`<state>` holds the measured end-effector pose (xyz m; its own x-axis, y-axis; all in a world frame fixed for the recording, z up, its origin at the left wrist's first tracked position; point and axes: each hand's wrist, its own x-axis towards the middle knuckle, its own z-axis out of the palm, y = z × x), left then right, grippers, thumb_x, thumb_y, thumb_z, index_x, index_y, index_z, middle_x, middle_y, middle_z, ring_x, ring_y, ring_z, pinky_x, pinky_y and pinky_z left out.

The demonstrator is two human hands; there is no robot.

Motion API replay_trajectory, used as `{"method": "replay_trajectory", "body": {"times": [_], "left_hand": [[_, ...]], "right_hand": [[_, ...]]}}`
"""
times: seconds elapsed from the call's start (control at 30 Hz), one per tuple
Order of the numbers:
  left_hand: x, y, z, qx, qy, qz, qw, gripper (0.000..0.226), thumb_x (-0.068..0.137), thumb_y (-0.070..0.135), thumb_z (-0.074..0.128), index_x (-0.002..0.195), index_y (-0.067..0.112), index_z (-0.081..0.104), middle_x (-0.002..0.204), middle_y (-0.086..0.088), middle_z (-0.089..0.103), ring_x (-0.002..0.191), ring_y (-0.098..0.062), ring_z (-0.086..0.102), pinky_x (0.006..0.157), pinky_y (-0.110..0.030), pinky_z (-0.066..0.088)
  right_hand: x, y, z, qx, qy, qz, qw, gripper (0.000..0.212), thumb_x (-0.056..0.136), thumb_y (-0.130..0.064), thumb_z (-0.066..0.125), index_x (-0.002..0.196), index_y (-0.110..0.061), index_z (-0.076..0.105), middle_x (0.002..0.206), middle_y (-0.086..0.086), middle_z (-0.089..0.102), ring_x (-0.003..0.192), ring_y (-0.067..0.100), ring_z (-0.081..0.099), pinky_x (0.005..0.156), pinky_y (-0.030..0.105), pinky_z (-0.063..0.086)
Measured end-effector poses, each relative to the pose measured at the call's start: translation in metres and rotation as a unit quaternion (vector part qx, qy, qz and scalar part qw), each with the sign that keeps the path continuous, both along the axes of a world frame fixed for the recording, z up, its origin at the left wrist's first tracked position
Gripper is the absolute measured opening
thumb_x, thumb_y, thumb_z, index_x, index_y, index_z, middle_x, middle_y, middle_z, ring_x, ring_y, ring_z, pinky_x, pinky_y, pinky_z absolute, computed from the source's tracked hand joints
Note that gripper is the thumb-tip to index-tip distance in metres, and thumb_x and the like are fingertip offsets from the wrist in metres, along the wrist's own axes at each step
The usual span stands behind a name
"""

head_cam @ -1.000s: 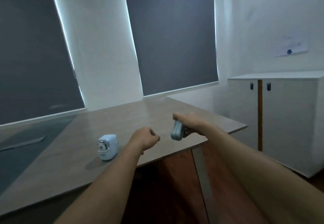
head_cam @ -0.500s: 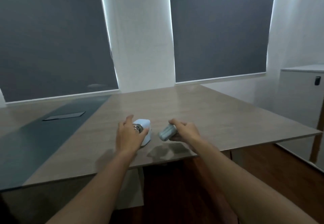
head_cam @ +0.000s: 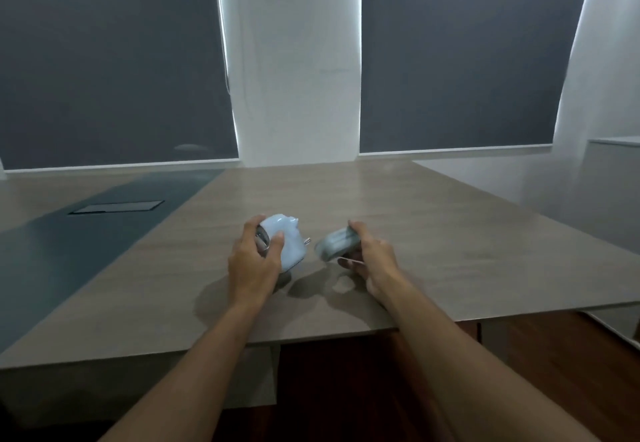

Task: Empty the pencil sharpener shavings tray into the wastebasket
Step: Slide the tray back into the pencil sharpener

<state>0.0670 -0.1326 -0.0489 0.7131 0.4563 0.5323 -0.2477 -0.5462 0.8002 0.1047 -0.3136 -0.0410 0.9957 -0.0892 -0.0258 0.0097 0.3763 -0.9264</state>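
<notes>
Wood-grain laminate covers the table (head_cam: 398,220), with a dark teal strip (head_cam: 86,233) running along its left part and a flat rectangular hatch (head_cam: 116,206) set into that strip. Behind it, two grey roller blinds (head_cam: 453,53) hang on either side of a white wall column (head_cam: 294,60), and the corner of a white cabinet (head_cam: 613,164) shows at the far right. Near the table's front edge, the left hand (head_cam: 254,265) wraps around a pale blue pencil sharpener (head_cam: 289,247), thumb and fingers closed on its sides, the body tilted and lifted slightly above its shadow. Just beside it, apart from it, the right hand (head_cam: 375,258) grasps the grey-green shavings tray (head_cam: 334,246), held off the tabletop and angled toward the sharpener. Both forearms reach forward from the bottom of the view, bare.
</notes>
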Motion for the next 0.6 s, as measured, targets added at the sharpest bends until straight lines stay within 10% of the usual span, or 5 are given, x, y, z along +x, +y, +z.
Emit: {"method": "replay_trajectory", "body": {"times": [0.3, 0.6], "left_hand": [[0.015, 0.007, -0.003, -0.131, -0.008, -0.071, 0.989, 0.030, 0.081, 0.039, 0.052, 0.102, 0.019, 0.061, 0.083, 0.001, 0.060, 0.080, -0.021, 0.055, 0.063, -0.022, 0.041], [0.015, 0.007, -0.007, -0.110, -0.018, -0.100, 0.989, 0.030, 0.080, 0.043, 0.053, 0.103, 0.025, 0.062, 0.092, -0.017, 0.066, 0.081, -0.024, 0.058, 0.078, -0.044, 0.050]], "right_hand": [[0.021, 0.011, -0.006, -0.008, 0.001, 0.006, 1.000, 0.029, 0.086, -0.039, 0.064, 0.088, -0.010, 0.065, 0.083, 0.015, 0.068, 0.062, 0.025, 0.063, 0.060, 0.035, 0.052], [0.015, 0.015, -0.009, -0.055, -0.060, 0.024, 0.996, 0.022, 0.088, -0.032, 0.064, 0.083, -0.011, 0.066, 0.084, 0.017, 0.063, 0.060, 0.028, 0.060, 0.056, 0.035, 0.053]]}}
